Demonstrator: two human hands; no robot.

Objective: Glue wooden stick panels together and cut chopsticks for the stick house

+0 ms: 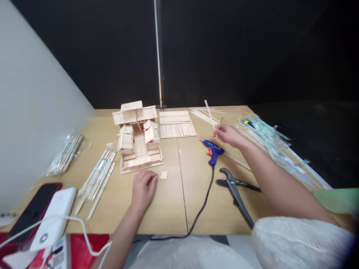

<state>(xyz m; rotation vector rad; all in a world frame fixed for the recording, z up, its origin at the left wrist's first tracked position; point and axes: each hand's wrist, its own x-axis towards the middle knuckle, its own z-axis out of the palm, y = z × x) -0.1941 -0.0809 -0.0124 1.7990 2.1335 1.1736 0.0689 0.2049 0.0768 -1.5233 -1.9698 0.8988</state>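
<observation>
My right hand (pixel 226 135) pinches a thin wooden stick (pixel 208 109) that stands up tilted from its fingers, beside a loose bundle of sticks (pixel 204 116) at the back of the table. Curled with its fingers together, my left hand (pixel 144 188) rests on the tabletop, and I see nothing in it. Just right of its fingertips lies a small notched wooden piece (pixel 163 175). Behind the left hand stands a model house (pixel 139 145) made of sticks, with several roofs. A flat panel of sticks (pixel 177 124) lies to the right of it.
A blue glue gun (pixel 214 150) and metal cutters (pixel 232 184) lie near my right forearm. Plastic wrappers (pixel 269 138) cover the right edge. At left are stick strips (pixel 98 175), a bagged bundle (pixel 66 153), a phone (pixel 30 209) and a white power bank (pixel 54 216) with a cable.
</observation>
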